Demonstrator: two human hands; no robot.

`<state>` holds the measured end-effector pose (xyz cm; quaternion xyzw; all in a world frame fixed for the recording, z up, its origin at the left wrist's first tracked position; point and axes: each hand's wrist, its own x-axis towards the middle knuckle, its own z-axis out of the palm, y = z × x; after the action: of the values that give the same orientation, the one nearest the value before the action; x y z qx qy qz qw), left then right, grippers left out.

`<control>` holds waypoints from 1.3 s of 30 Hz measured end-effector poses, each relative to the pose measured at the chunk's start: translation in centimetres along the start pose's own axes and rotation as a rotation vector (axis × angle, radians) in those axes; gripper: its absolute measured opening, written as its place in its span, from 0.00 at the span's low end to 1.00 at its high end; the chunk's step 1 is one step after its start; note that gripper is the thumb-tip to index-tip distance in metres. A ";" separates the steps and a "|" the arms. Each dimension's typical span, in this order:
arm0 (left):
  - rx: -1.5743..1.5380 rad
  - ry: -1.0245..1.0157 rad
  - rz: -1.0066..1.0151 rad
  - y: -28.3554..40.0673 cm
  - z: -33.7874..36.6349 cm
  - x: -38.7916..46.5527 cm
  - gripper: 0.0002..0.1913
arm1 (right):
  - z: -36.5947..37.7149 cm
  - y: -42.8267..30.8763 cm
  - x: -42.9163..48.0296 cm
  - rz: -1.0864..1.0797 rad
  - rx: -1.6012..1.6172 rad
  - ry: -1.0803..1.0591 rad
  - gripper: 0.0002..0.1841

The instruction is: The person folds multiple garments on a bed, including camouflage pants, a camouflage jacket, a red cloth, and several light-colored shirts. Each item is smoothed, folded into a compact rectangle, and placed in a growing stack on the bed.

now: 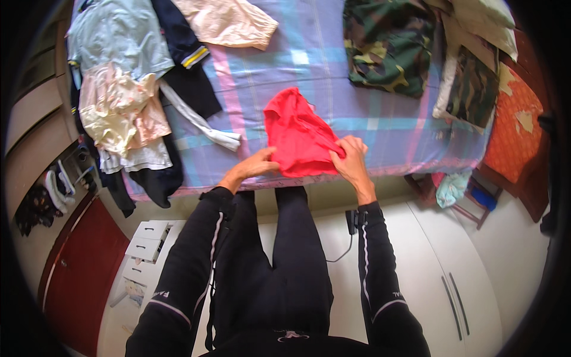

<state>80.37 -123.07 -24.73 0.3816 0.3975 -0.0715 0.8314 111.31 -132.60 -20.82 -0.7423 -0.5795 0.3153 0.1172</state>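
Note:
A red cloth garment (299, 134) lies in a loose, creased shape near the front edge of the bed, in the middle of the view. My left hand (256, 166) is at its lower left corner, thumb and fingers around the cloth's edge; whether they pinch it is hard to tell. At the garment's right edge, my right hand (352, 158) grips a fold of the fabric between thumb and fingers. The purple and blue plaid bedsheet (254, 98) spreads under the garment.
Piled clothes, with a light blue shirt (120, 40) on top, lie at the left. A cream garment (227, 22) and folded camouflage clothing (388, 49) lie farther back. Pillows (482, 22) and an orange-covered chair (513, 129) are at the right. White drawers (147, 245) stand low at left.

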 end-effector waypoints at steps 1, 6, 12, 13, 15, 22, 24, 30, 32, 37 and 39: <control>0.091 -0.031 -0.068 0.0 0.2 0.0 0.11 | 0.0 -0.1 0.0 -0.025 0.003 0.062 0.17; 0.580 0.347 -0.035 0.3 1.5 -0.6 0.20 | 0.0 0.2 -1.1 0.308 -0.074 -0.142 0.19; 0.469 1.032 0.013 0.6 4.1 -1.3 0.24 | 1.5 -0.7 0.8 0.168 0.125 -0.027 0.30; 0.395 1.082 -0.098 0.4 4.3 -1.4 0.25 | 2.0 -1.1 1.5 0.213 0.191 -0.039 0.31; -0.001 0.806 -0.417 -0.1 4.3 -1.6 0.23 | 3.1 -2.2 2.9 0.237 0.284 -0.068 0.31; -0.769 0.561 -0.241 0.6 5.7 -2.6 0.16 | 1.7 -3.8 5.7 0.299 0.593 -0.251 0.13; -0.706 0.553 -0.093 1.9 5.6 -3.8 0.16 | -1.0 -4.1 4.9 0.341 0.694 -0.225 0.14; -0.204 0.548 0.188 5.9 4.4 -6.6 0.10 | -9.2 -5.1 1.0 0.385 0.729 -0.373 0.12; -0.264 0.505 0.306 6.5 4.6 -6.6 0.10 | -9.4 -6.1 0.4 0.436 0.918 -0.370 0.12; -0.161 0.485 0.325 6.6 5.0 -6.8 0.09 | -8.6 -7.4 -1.1 0.434 0.915 -0.395 0.14; -0.072 0.451 0.321 6.3 5.1 -7.2 0.09 | -8.3 -7.4 -1.6 0.467 0.785 -0.418 0.15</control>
<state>81.28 -123.54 -13.98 0.4161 0.5091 0.1622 0.7358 110.28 -130.27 -9.91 -0.6732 -0.2468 0.6691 0.1954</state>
